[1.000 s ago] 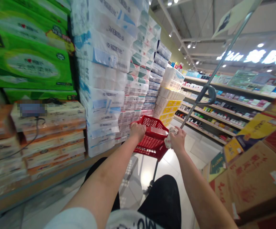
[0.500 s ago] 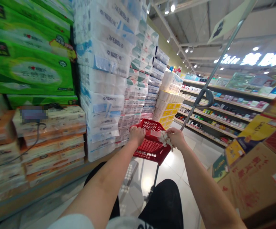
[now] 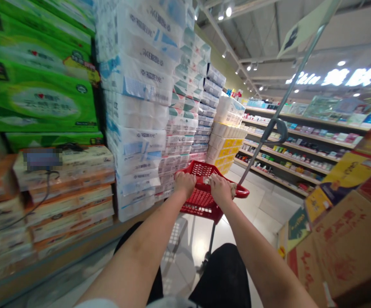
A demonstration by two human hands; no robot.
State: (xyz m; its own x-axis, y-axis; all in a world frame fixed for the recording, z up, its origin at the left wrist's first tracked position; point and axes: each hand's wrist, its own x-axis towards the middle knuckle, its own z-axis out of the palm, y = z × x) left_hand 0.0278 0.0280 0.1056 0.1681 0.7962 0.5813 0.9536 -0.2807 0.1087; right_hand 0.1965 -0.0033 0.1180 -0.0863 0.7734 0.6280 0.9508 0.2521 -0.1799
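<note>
A red plastic shopping cart (image 3: 201,198) with a perforated basket stands in front of me, its red handle (image 3: 243,193) running across the near side. My left hand (image 3: 185,184) is wrapped round the handle's left part. Farther right, my right hand (image 3: 221,189) is closed over a crumpled whitish cloth (image 3: 233,188), pressing it against the handle. Most of the cloth is hidden under the fingers. The handle's right end sticks out past that hand.
Tall stacks of wrapped tissue packs (image 3: 143,102) and green packs (image 3: 40,98) line the left. Cardboard boxes (image 3: 342,244) are piled at right. A metal pole (image 3: 288,94) with a sign leans across the view. Stocked shelves (image 3: 294,149) stand behind, beyond the tiled floor (image 3: 262,205).
My right hand has moved left along the handle with the cloth, from the right end toward the middle, uncovering that end. My left hand keeps its place.
</note>
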